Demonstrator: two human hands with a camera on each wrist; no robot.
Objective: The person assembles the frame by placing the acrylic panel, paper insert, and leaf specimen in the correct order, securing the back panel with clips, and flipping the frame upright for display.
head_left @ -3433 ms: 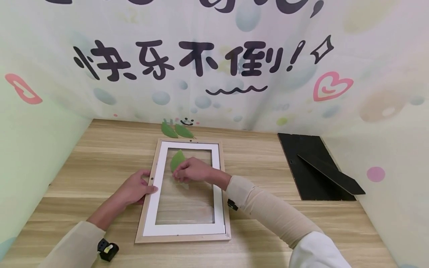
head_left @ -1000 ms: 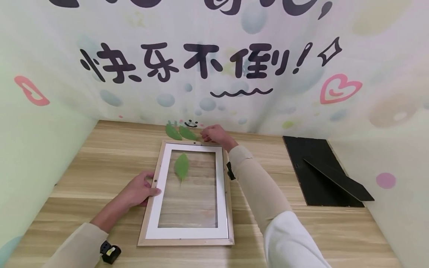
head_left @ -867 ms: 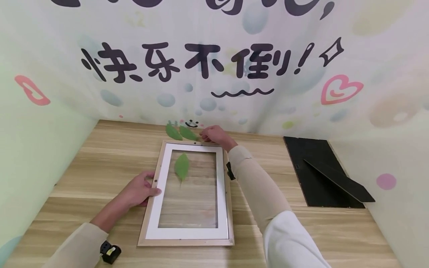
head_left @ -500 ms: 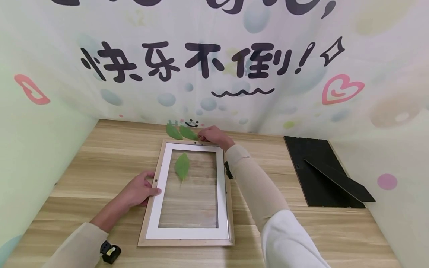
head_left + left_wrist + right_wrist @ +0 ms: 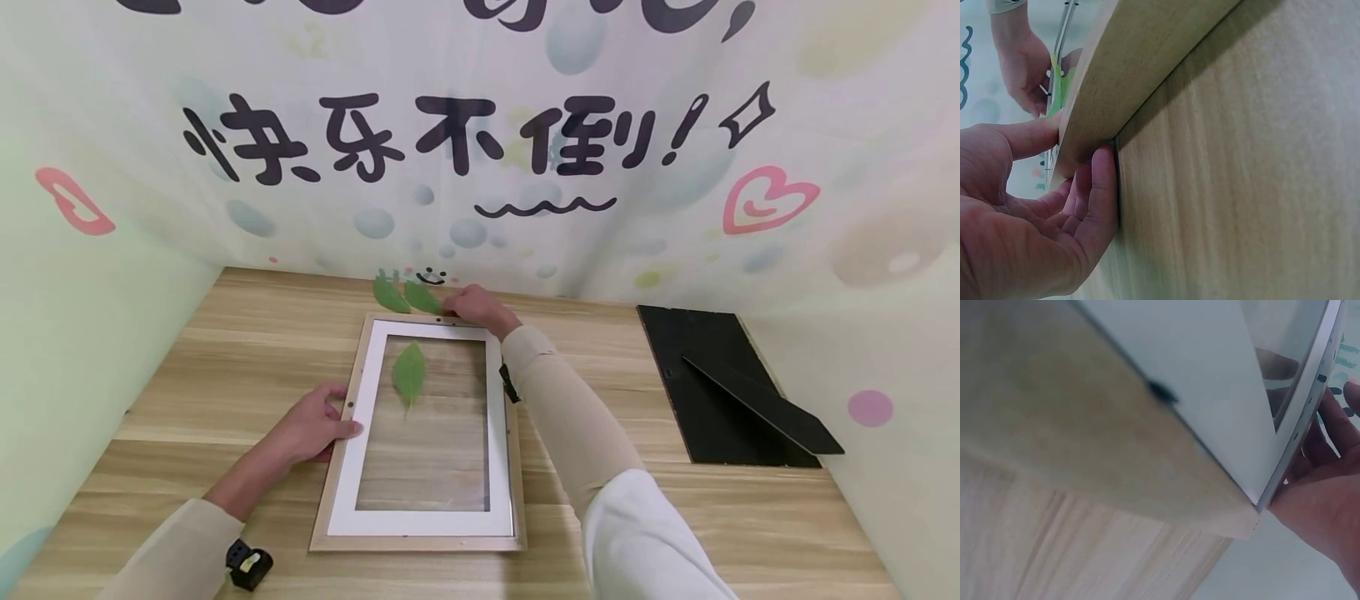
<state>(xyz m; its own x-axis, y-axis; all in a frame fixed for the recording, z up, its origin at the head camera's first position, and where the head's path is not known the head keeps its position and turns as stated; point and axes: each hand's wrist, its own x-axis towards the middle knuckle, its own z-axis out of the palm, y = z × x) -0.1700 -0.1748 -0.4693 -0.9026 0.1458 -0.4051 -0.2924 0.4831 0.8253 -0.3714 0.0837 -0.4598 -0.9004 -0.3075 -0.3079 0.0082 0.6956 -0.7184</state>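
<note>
A wooden picture frame [image 5: 322, 500] with a white mat [image 5: 420, 522] and clear pane lies on the wood-look table. One green leaf [image 5: 408, 375] lies on the pane, its stem toward the near side. My left hand [image 5: 311, 425] grips the frame's left rail; in the left wrist view its thumb [image 5: 1032, 136] is on top and its fingers are against the side. My right hand [image 5: 480, 307] reaches past the far rail, fingertips right at the stem end of a second leaf [image 5: 422, 297]. I cannot tell whether they pinch it; the frame hides part of them in the right wrist view.
A third leaf [image 5: 391, 294] lies left of the second, by the back wall. A black backing board [image 5: 705, 333] with a propped-out stand leg [image 5: 757, 400] lies at the right. A printed cloth wall [image 5: 480, 225] closes off the back.
My right hand has left the leaf on the pane, moved to the far side of the frame, and shifted slightly left toward the second leaf. My left hand keeps its hold.
</note>
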